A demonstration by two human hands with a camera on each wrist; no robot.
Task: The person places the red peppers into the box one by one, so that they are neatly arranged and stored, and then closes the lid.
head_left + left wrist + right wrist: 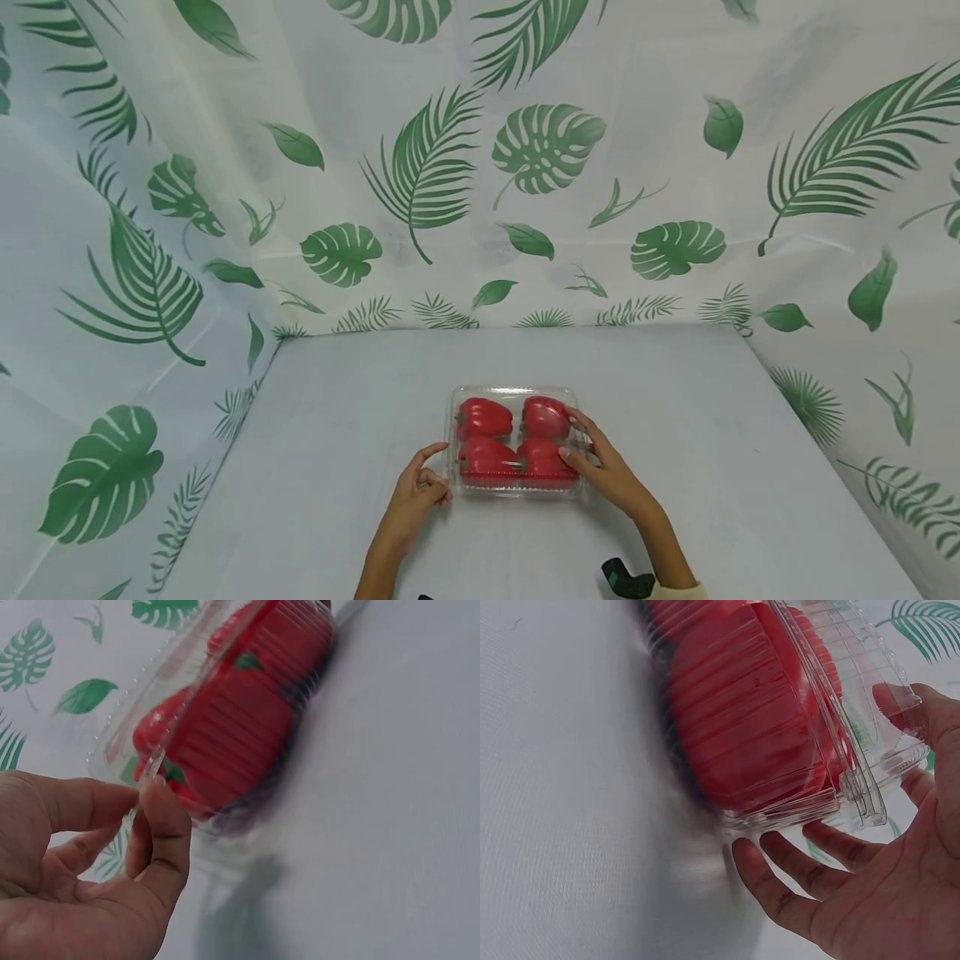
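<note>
A clear plastic clamshell box lies on the table, its lid down over several red bell peppers with green stems. At its left edge, my left hand pinches the clear rim between thumb and finger, as the left wrist view shows closely. My right hand holds the box's right side. In the right wrist view the thumb lies on the lid, while the other fingers reach along the side wall near the base. Ribbed plastic partly blurs the red peppers.
A pale table spreads around the box. Behind it and at both sides hang white sheets printed with green leaves. A small black device sits by the right wrist, close to a light yellow sleeve.
</note>
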